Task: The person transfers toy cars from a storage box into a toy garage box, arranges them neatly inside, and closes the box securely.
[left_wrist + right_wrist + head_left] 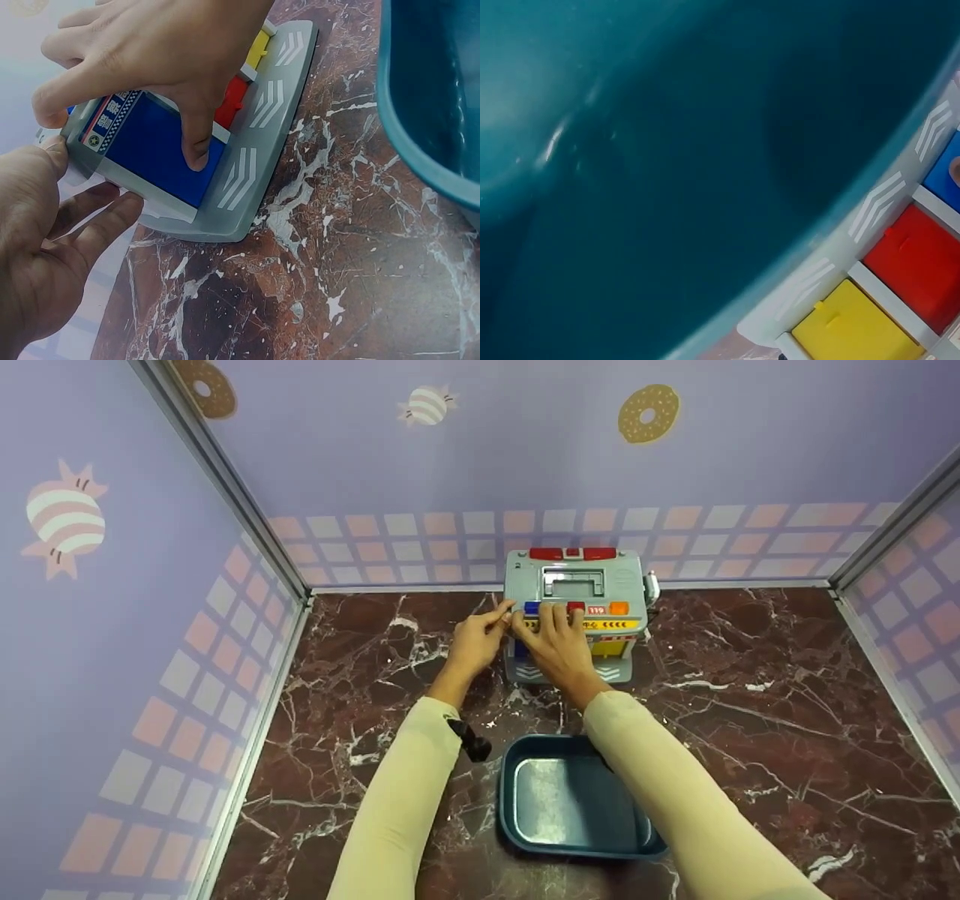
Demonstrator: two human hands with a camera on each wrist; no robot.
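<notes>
A grey toy garage (pixel 630 577) stands against the back wall, with red light bars and coloured blocks along its top. Blue, red and yellow doors line its front; in the right wrist view the red door (pixel 915 262) and yellow door (pixel 855 326) look closed. My left hand (pixel 476 643) grips the garage's front left corner, thumb near the top and fingers against the side. Over the top front edge curl the fingers of my right hand (pixel 559 649), while its thumb presses the blue door (pixel 161 150). Whatever lies beneath those fingers is hidden.
A teal plastic tub (pixel 510 802) sits on the dark marbled tabletop (pixel 360 795) in front of the garage, below my right forearm. Patterned panels (pixel 480 472) enclose the table at the back and both sides. A white part (pixel 652 587) juts from the garage's right side.
</notes>
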